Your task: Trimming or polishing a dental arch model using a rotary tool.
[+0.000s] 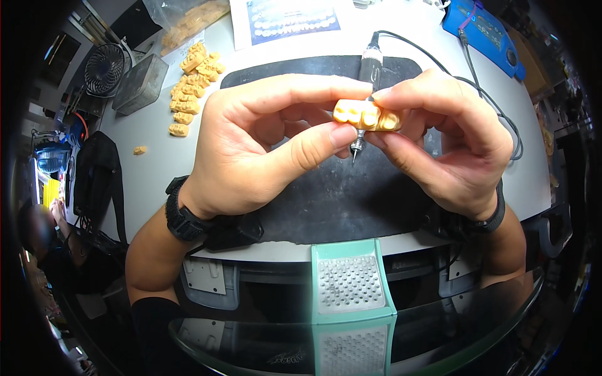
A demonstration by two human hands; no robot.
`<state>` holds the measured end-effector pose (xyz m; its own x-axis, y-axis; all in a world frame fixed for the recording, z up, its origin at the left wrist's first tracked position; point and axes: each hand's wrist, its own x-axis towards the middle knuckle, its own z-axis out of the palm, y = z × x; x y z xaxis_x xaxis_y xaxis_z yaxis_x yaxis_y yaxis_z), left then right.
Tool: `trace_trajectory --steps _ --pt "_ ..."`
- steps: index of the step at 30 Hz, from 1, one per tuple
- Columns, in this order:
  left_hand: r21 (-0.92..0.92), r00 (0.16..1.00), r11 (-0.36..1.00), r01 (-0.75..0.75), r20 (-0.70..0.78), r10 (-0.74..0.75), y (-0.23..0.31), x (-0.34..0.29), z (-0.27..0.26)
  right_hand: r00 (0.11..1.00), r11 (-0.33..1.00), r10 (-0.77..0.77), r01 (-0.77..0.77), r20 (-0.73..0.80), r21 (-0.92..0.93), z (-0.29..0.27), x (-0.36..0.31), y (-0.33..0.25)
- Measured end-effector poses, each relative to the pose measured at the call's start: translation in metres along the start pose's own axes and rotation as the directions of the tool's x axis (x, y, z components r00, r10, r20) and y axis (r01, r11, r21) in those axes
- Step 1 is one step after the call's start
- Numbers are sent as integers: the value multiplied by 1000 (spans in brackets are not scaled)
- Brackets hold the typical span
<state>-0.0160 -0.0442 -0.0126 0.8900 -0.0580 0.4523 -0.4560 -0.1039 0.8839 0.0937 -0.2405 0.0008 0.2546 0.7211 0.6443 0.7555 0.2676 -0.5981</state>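
Observation:
A yellow dental model [369, 115] with a row of molded teeth is held up between both hands over a dark mat. My left hand [263, 135] pinches its left end between thumb and fingers. On its right end, my right hand [448, 125] grips with the thumb below and the index finger above. Behind the model lies a handpiece [372, 66] with a thin metal bur at its tip, pointing toward me; its middle is hidden by the model and fingers. A black cable [433, 53] runs from it to the right.
Several yellow dental models [188, 94] are heaped at the left, and one small piece [139, 150] lies apart. A metal box [141, 84] and a fan [105, 69] stand beyond. A blue control box [483, 37] sits at the back right. A green-framed perforated tray [351, 282] juts from the front edge.

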Motion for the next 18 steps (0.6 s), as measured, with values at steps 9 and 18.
trace_trajectory --steps 9,18 --pt "-18 995 995 98 13 -98 9 1 0 997 997 -71 71 20 28 0 5 -5" --pt "-223 990 965 138 39 -133 2 2 -3 991 992 -124 123 47 27 2 6 -2"
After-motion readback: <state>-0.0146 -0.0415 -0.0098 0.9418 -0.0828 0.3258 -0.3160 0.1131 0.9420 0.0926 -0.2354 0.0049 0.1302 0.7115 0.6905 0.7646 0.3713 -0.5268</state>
